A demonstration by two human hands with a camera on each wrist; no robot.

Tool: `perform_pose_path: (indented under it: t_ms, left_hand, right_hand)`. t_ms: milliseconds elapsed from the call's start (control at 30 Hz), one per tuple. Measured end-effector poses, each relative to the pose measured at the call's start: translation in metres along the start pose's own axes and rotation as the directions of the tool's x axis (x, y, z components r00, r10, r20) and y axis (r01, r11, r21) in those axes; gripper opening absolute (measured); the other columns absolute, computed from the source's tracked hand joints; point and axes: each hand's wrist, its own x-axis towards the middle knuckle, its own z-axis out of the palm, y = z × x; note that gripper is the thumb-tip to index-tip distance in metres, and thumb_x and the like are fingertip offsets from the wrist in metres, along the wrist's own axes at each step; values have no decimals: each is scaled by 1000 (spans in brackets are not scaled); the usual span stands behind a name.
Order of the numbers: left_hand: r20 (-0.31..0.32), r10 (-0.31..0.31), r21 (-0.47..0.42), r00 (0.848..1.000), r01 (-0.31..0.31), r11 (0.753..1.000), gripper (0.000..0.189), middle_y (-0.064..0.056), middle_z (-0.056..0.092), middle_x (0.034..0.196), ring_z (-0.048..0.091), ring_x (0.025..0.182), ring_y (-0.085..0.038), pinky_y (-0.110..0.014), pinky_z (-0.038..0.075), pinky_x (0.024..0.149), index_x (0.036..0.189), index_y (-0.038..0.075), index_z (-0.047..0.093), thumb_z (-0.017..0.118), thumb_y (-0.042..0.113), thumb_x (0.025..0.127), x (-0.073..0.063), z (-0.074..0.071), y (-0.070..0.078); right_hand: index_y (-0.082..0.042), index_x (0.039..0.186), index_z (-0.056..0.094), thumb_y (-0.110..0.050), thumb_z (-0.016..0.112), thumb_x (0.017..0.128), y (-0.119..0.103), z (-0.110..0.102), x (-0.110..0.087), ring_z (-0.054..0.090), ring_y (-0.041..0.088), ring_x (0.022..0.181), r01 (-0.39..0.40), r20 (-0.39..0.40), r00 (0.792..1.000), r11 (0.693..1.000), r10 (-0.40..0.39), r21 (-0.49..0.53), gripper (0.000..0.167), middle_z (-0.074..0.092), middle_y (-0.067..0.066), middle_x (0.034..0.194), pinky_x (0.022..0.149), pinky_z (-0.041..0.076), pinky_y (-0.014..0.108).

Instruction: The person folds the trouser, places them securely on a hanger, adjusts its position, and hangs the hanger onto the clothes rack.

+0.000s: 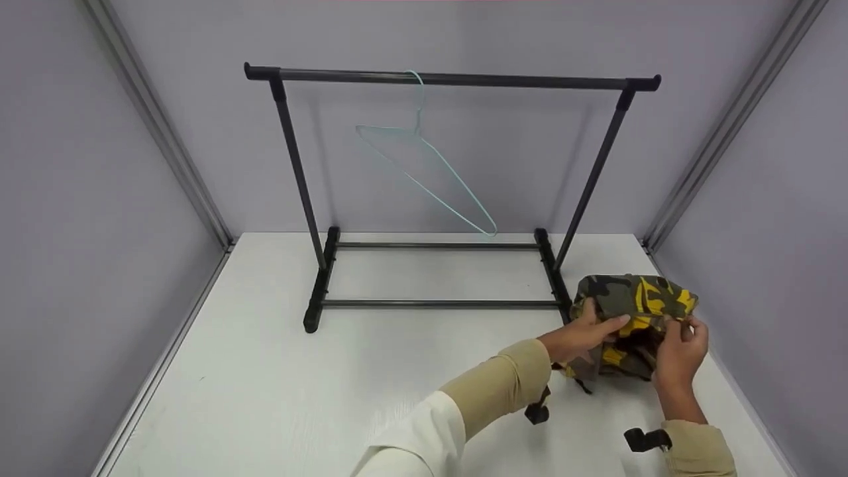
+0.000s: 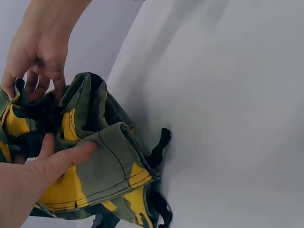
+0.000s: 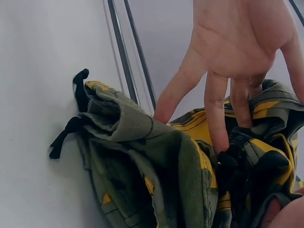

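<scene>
A bunched pair of camouflage cargo pants [image 1: 613, 305], in green, yellow and black, sits at the right of the white table. Both hands hold it from opposite sides. My left hand [image 1: 583, 338] grips its left part, the thumb lying across the cloth; in the left wrist view a grey-green stitched flap [image 2: 107, 161] shows beside that thumb. At the right edge, my right hand [image 1: 682, 351] pinches the cloth with curled fingers. Folds hang loose between the hands, around a dark opening. Short black ties [image 3: 64, 135] stick out from the cloth. Some fingertips are hidden in the folds.
A black metal garment rack [image 1: 437, 305] stands behind on the white table [image 1: 265, 391], its right foot close to the pants. From its top bar hangs a bare light-blue wire hanger [image 1: 457, 175]. Grey walls [image 1: 768, 218] enclose the table at the back and sides.
</scene>
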Motion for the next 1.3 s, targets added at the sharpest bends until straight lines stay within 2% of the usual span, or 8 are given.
perform_pose_path:
  t_ms: [333,533,700,800,867,967,1100,1300]
  left_hand:
    - [68,64,-122,996,-55,991,99,-7,42,140,52,116,-19,-52,45,85,147,27,-15,56,57,85,-10,-21,6]
    - [57,132,-217,990,-117,969,95,-6,26,149,53,114,-17,-51,46,84,146,26,-18,54,50,90,-27,-34,7]
    - [21,208,-277,978,-194,941,92,-2,44,134,58,105,-16,-47,49,82,146,29,-16,54,49,90,-44,-44,16]
    - [-11,241,-296,971,-233,926,85,0,50,125,60,102,-17,-44,50,81,147,35,-9,54,46,91,-52,-52,20]
    - [-30,266,-300,963,-263,917,77,1,49,126,59,103,-17,-43,50,80,146,39,-2,53,45,92,-58,-58,22]
    - [-53,316,-306,947,-317,898,72,1,42,132,57,105,-18,-41,51,80,144,41,1,52,42,93,-68,-67,23]
    - [-107,379,-279,919,-394,876,77,1,33,141,55,107,-16,-37,51,81,145,40,-3,54,40,93,-80,-78,25]
    - [-164,483,-167,860,-507,846,56,4,35,139,52,110,-14,-33,50,82,137,36,17,52,39,94,-97,-92,25]
  right_hand:
    - [-7,107,48,-10,54,93,-14,12,-8,52,13,89,198,80,978,978,-193,-65,16,51,6,95,73,40,21]
    - [-6,112,48,-12,55,94,-23,23,-14,52,14,93,233,184,959,969,-216,-76,20,53,8,102,74,42,19]
    - [-4,118,47,-13,56,93,-38,40,-21,57,18,98,210,269,941,978,-206,12,28,54,13,111,75,49,20]
    - [-5,119,47,-14,56,94,-46,49,-27,57,18,97,243,317,921,970,-227,-9,28,54,12,111,76,49,19]
    - [-4,118,48,-13,56,93,-50,56,-32,57,18,96,262,342,909,965,-240,-19,28,54,12,110,75,49,20]
    - [-3,118,49,-12,56,93,-56,64,-39,57,19,93,264,378,893,964,-245,1,27,55,13,107,73,50,22]
    - [-2,118,50,-12,58,92,-63,75,-47,59,19,90,248,411,880,968,-236,23,29,57,14,105,71,51,23]
    - [-3,114,53,-14,61,91,-73,85,-57,60,19,85,247,444,870,969,-216,-12,27,61,13,98,66,52,24]
